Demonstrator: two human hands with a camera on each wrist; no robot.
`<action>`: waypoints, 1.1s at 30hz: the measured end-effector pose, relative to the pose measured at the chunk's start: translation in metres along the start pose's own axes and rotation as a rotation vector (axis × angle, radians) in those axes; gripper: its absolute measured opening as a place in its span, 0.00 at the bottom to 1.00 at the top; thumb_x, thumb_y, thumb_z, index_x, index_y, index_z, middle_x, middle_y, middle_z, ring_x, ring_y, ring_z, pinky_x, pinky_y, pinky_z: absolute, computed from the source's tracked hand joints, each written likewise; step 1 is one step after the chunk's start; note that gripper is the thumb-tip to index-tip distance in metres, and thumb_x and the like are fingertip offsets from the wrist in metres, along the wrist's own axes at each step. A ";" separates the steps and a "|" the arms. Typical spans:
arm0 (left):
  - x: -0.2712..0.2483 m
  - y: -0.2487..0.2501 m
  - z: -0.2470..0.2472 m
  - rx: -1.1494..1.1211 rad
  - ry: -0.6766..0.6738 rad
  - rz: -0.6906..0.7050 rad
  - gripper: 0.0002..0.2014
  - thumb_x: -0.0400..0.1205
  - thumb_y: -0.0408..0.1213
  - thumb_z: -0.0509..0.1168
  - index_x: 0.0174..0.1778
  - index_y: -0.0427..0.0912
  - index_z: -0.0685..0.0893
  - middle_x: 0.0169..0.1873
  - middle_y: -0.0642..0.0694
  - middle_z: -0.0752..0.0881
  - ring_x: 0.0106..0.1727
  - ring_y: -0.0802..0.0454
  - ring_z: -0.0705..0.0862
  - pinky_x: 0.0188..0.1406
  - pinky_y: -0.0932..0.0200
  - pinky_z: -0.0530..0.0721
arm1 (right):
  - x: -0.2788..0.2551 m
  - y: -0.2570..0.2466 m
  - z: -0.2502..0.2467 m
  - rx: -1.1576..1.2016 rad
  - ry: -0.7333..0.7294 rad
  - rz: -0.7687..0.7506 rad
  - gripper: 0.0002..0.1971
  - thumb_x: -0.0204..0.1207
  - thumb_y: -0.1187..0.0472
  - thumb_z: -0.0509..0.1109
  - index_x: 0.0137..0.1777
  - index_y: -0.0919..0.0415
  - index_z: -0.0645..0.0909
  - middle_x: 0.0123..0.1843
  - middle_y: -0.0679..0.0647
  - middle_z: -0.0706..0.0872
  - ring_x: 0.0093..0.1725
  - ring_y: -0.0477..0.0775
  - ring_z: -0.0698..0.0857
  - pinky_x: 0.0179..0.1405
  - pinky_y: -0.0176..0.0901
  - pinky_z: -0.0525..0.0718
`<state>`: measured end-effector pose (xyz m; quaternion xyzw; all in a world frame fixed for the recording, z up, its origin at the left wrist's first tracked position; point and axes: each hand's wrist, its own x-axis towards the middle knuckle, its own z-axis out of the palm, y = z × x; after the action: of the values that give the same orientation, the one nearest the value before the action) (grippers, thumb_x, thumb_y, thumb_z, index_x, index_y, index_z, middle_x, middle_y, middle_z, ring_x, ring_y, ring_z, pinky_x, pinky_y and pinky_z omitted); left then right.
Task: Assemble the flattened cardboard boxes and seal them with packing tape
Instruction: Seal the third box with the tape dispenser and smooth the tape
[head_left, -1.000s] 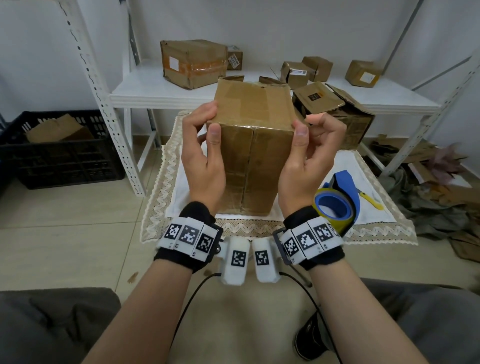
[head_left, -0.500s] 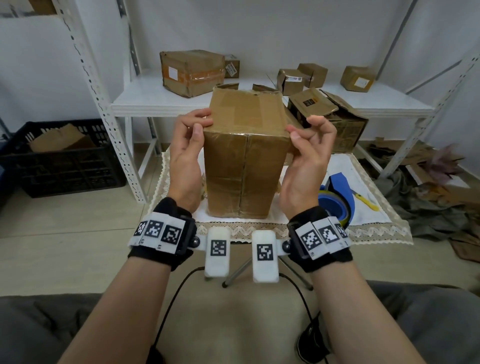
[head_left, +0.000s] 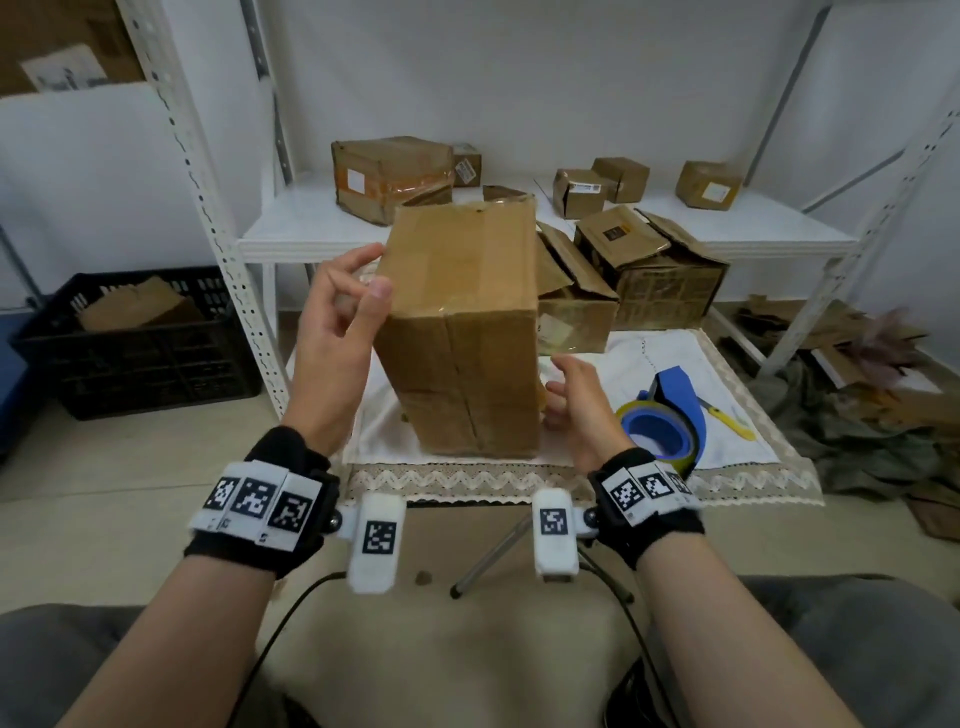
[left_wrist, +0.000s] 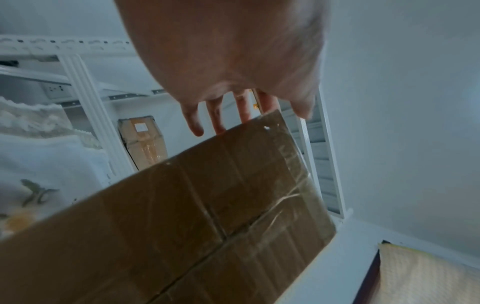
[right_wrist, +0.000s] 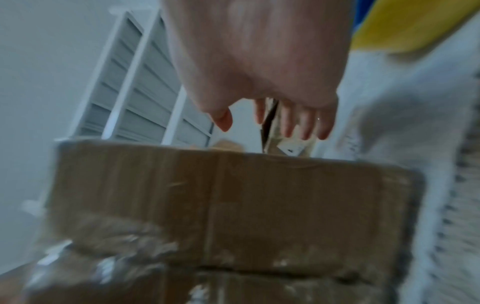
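**Hands come off the taped box**

A tall cardboard box (head_left: 462, 332) stands on end on the white cloth (head_left: 670, 358) spread over a lace-edged mat on the floor, clear tape glinting along its near seam. A second ago both hands pinched its top corners; now the left hand (head_left: 337, 332) has eased back to the upper left edge, thumb just touching the cardboard and fingers (left_wrist: 217, 121) loosely spread, gripping nothing. The right hand (head_left: 576, 400) has dropped low beside the box's right face, fingers (right_wrist: 306, 123) relaxed and apart, also empty. The box appears to lean slightly to the left, and whether it stands unaided cannot be told.

The release suggests the pressing-down of the tape is finished on this end, and the right hand's drop puts it near the blue tape dispenser (head_left: 665, 421) with its yellow-edged roll, just beside the wrist. A yellow utility knife (head_left: 727, 415) lies beyond it.

Behind the box, open-flapped cartons (head_left: 649, 265) crowd the far edge of the cloth, leaving little room to turn it. Smaller sealed boxes sit on the white shelf (head_left: 311, 234), and a black crate (head_left: 135, 338) holds flat cardboard at left.
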<state>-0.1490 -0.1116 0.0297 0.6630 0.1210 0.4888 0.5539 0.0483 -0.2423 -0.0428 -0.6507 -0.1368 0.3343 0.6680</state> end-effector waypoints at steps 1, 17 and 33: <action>-0.003 0.001 -0.003 -0.007 0.027 0.015 0.10 0.86 0.45 0.65 0.43 0.47 0.73 0.75 0.49 0.79 0.66 0.66 0.83 0.60 0.62 0.83 | 0.000 0.006 0.000 0.028 -0.075 0.069 0.26 0.85 0.44 0.62 0.76 0.59 0.76 0.45 0.58 0.87 0.42 0.54 0.86 0.43 0.46 0.83; -0.016 0.020 -0.022 -0.092 0.203 -0.283 0.26 0.92 0.61 0.41 0.62 0.57 0.85 0.51 0.61 0.92 0.51 0.68 0.89 0.62 0.52 0.84 | -0.047 -0.024 -0.002 0.492 -0.331 -0.143 0.34 0.84 0.39 0.66 0.83 0.60 0.70 0.77 0.65 0.81 0.79 0.66 0.78 0.78 0.66 0.76; -0.004 -0.031 -0.024 -0.308 0.291 -0.574 0.37 0.84 0.56 0.69 0.86 0.55 0.61 0.75 0.46 0.78 0.67 0.40 0.85 0.56 0.35 0.91 | -0.031 -0.024 0.046 0.109 -0.128 -0.381 0.71 0.56 0.46 0.88 0.86 0.28 0.37 0.86 0.57 0.66 0.82 0.56 0.72 0.80 0.67 0.74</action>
<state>-0.1579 -0.0888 -0.0008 0.4344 0.3049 0.4149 0.7390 0.0029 -0.2242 -0.0069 -0.5535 -0.2811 0.2493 0.7433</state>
